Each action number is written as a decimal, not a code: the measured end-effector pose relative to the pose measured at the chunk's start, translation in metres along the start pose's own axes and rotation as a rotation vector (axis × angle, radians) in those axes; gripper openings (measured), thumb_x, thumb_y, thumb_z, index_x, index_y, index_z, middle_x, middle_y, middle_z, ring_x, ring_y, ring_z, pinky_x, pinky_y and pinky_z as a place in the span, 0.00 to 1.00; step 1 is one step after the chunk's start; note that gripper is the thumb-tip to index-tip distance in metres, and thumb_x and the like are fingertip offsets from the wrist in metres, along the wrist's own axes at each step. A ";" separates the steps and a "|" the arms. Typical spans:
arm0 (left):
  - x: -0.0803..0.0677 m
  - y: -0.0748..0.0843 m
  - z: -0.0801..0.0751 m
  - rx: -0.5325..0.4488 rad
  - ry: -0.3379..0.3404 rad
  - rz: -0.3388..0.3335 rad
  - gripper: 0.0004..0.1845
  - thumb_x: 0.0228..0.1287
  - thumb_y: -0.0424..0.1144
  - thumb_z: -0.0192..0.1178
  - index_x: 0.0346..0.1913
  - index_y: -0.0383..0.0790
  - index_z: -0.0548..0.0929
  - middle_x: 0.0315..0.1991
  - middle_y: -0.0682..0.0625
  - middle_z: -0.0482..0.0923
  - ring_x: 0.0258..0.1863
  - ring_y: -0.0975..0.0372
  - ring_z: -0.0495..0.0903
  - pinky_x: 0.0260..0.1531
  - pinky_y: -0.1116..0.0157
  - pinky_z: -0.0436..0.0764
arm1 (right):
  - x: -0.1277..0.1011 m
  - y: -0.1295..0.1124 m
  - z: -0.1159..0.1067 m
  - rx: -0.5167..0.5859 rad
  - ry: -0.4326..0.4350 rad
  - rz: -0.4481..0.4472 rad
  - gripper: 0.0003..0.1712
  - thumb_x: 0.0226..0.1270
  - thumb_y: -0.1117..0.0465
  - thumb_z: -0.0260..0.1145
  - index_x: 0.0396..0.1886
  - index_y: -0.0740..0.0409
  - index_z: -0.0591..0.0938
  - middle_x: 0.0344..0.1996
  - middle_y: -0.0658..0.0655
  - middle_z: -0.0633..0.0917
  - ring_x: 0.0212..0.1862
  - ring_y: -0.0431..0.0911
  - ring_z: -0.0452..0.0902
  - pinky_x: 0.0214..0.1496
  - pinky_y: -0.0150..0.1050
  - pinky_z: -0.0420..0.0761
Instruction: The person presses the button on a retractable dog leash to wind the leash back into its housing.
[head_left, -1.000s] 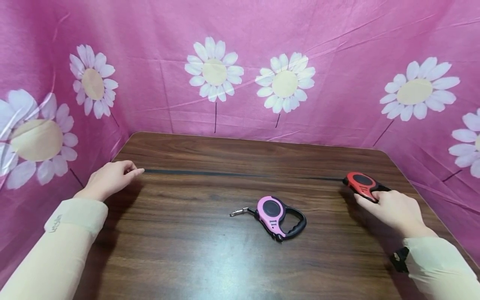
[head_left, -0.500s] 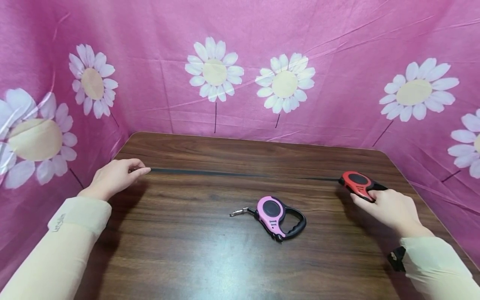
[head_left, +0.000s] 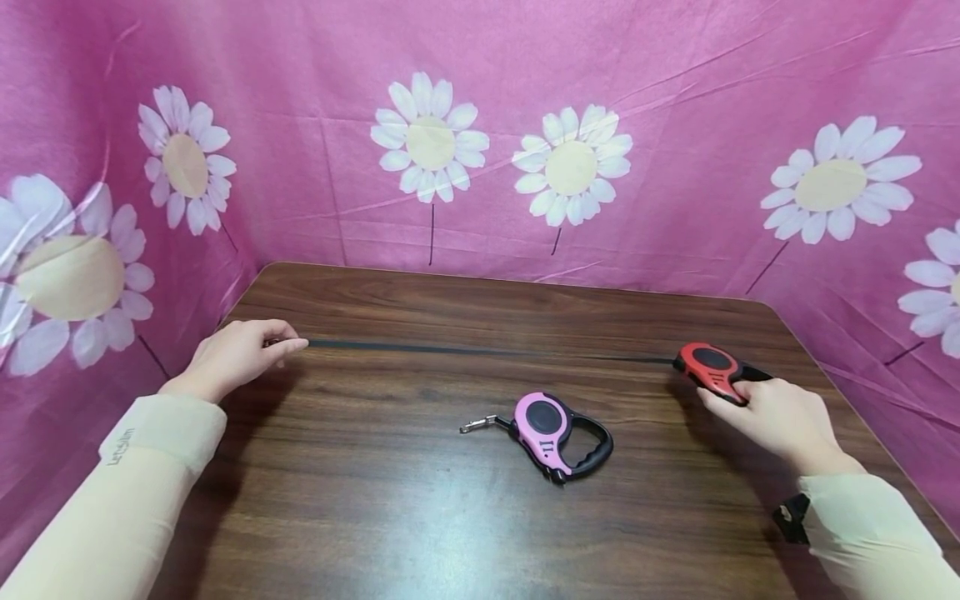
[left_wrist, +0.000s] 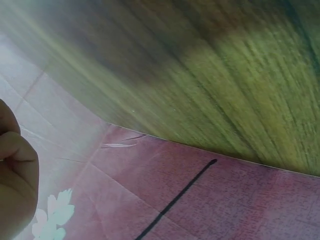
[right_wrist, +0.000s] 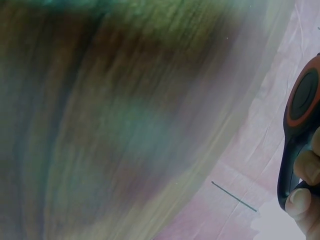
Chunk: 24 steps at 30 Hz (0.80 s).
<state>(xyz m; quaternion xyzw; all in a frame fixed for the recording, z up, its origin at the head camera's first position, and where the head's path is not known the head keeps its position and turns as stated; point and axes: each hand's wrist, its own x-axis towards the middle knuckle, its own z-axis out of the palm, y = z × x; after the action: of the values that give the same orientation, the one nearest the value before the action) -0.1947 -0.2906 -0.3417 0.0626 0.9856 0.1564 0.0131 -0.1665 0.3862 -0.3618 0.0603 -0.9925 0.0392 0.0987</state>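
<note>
Since the earlier frame, the black tape [head_left: 487, 350] has been shortened as the left hand [head_left: 232, 357], pinching its end, and the right hand [head_left: 776, 417], gripping the red leash housing [head_left: 708, 369], were drawn inward. It is stretched taut across the wooden table [head_left: 360, 500], behind the pink leash [head_left: 555, 433]; bare tabletop is left toward the near edge.

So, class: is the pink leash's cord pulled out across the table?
No, the pink leash lies wound in, only its clip showing; the stretched cord runs from the red leash.
</note>
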 end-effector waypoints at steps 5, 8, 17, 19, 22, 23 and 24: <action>0.001 0.005 -0.001 -0.003 0.007 0.010 0.17 0.69 0.62 0.55 0.38 0.54 0.83 0.24 0.58 0.82 0.30 0.63 0.80 0.26 0.60 0.71 | 0.001 -0.003 0.001 -0.008 0.020 -0.012 0.31 0.64 0.35 0.62 0.12 0.47 0.64 0.12 0.47 0.67 0.16 0.44 0.61 0.15 0.40 0.59; 0.002 0.007 -0.002 0.001 0.012 0.016 0.16 0.69 0.61 0.55 0.38 0.54 0.83 0.24 0.58 0.83 0.31 0.62 0.80 0.26 0.59 0.72 | 0.002 -0.005 0.001 -0.003 0.031 -0.019 0.31 0.63 0.36 0.63 0.12 0.47 0.64 0.12 0.47 0.67 0.16 0.44 0.61 0.16 0.40 0.59; 0.002 0.007 0.001 0.007 0.002 0.008 0.19 0.69 0.64 0.53 0.39 0.54 0.83 0.23 0.60 0.81 0.30 0.62 0.79 0.26 0.59 0.72 | 0.003 -0.011 0.001 0.008 0.016 -0.026 0.31 0.64 0.36 0.62 0.12 0.48 0.64 0.12 0.47 0.66 0.16 0.43 0.61 0.16 0.39 0.59; 0.002 0.007 0.001 0.006 0.000 0.008 0.20 0.68 0.65 0.53 0.38 0.54 0.83 0.24 0.59 0.82 0.30 0.62 0.79 0.26 0.59 0.72 | 0.003 -0.011 0.001 0.007 0.015 -0.030 0.31 0.64 0.36 0.62 0.12 0.48 0.64 0.12 0.47 0.66 0.16 0.43 0.61 0.16 0.39 0.59; 0.002 0.006 0.001 0.004 -0.002 0.006 0.20 0.68 0.65 0.53 0.38 0.54 0.83 0.24 0.59 0.82 0.31 0.62 0.79 0.27 0.58 0.72 | 0.003 -0.010 0.002 0.009 0.017 -0.034 0.30 0.64 0.36 0.62 0.12 0.47 0.65 0.11 0.47 0.66 0.16 0.43 0.61 0.16 0.39 0.59; 0.002 0.006 0.001 0.004 -0.002 0.006 0.20 0.68 0.65 0.53 0.38 0.54 0.83 0.24 0.59 0.82 0.31 0.61 0.79 0.27 0.57 0.73 | 0.003 -0.010 0.002 0.010 0.016 -0.034 0.30 0.64 0.36 0.62 0.12 0.47 0.65 0.11 0.47 0.66 0.16 0.43 0.61 0.16 0.39 0.59; 0.002 0.006 0.001 0.004 -0.004 0.005 0.20 0.69 0.65 0.53 0.38 0.54 0.83 0.24 0.59 0.82 0.31 0.61 0.79 0.27 0.56 0.73 | 0.003 -0.010 0.003 0.011 0.015 -0.034 0.30 0.64 0.36 0.62 0.12 0.47 0.65 0.11 0.47 0.66 0.16 0.43 0.61 0.16 0.39 0.59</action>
<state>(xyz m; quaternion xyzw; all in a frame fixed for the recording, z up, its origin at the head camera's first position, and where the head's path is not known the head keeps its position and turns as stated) -0.1963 -0.2841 -0.3411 0.0656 0.9857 0.1543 0.0145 -0.1689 0.3757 -0.3630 0.0773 -0.9904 0.0434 0.1064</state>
